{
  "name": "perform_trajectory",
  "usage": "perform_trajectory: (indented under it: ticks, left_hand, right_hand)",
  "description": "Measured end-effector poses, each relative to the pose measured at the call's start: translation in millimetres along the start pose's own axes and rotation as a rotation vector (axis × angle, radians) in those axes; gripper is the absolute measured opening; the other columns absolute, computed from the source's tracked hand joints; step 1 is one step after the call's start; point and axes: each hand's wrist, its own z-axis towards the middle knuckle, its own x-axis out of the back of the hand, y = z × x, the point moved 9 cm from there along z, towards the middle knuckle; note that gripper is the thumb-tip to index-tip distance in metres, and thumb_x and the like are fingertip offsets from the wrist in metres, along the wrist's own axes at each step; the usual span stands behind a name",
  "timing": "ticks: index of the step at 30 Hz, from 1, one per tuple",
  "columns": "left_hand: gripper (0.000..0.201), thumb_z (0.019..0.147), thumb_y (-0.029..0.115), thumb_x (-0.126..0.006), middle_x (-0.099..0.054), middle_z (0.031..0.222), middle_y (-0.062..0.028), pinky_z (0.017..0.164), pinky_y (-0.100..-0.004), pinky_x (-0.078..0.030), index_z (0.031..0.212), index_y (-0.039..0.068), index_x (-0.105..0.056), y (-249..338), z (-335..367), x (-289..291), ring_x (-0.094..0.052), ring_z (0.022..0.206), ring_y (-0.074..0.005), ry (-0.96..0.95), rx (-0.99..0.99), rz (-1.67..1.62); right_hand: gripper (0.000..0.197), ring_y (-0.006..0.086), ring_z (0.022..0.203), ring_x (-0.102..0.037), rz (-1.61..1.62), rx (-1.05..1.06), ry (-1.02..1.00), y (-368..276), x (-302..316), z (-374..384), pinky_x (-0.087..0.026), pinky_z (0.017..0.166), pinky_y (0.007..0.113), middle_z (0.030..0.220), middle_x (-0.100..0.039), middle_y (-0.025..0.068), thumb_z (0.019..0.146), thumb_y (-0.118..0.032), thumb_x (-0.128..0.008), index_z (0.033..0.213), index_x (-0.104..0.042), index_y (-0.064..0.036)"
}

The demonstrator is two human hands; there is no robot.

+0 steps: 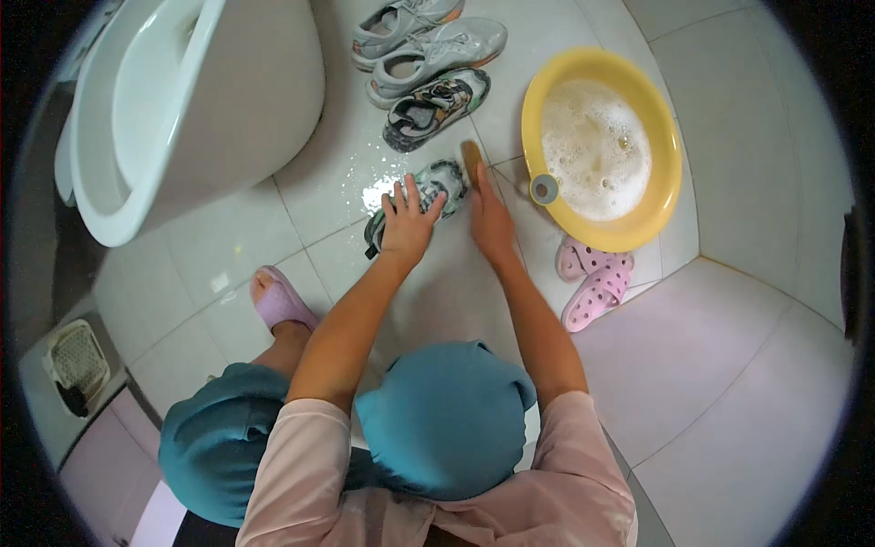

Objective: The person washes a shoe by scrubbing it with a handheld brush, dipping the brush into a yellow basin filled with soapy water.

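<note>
A wet grey-and-black sneaker (pixel 444 175) lies on the tiled floor before me, its toe pointing up and right. My left hand (pixel 407 223) rests on top of it, fingers and thumb spread apart across the upper. Just right of the toe, my right hand (pixel 490 214) is closed around a brush with a brown wooden back (pixel 470 157). The brush stands on edge beside the shoe; its bristles are hidden, and I cannot tell whether they touch it. A similar patterned sneaker (pixel 436 109) lies beyond, with suds and water around both.
A yellow basin (pixel 670 155) of foamy water stands to the right, with a round grey disc (pixel 544 189) at its rim. Pink clogs (pixel 597 296) lie below it. Two light grey sneakers (pixel 442 50) sit farther off. A white bathtub (pixel 264 100) bounds the left.
</note>
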Motion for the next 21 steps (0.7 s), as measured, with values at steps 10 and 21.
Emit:
perform_trajectory:
  ticks: [10, 21]
  left_hand:
    - [0.060, 0.087, 0.019, -0.056, -0.015, 0.148, -0.0302, 0.104, -0.0626, -0.021, 0.141, 0.033, -0.035, 21.7, -0.2, 1.9, -0.021, 0.135, -0.0478, 0.017, -0.135, -0.012]
    - [0.062, 0.087, 0.020, -0.055, -0.014, 0.150, -0.0279, 0.104, -0.0635, -0.022, 0.142, 0.035, -0.033, 9.1, 0.0, -0.8, -0.020, 0.136, -0.0461, -0.034, -0.098, 0.113]
  right_hand:
    - [0.060, 0.0374, 0.076, -0.063, -0.331, 0.093, -0.124, -5.1, 12.0, 33.6, -0.048, 0.066, 0.049, 0.089, -0.064, 0.0196, 0.090, -0.012, -0.048, 0.144, -0.028, -0.0287]
    - [0.059, 0.0346, 0.076, -0.063, -0.344, 0.091, -0.110, -24.7, 15.5, 17.1, -0.049, 0.065, 0.046, 0.083, -0.063, 0.0174, 0.089, -0.013, -0.048, 0.143, -0.032, -0.0309]
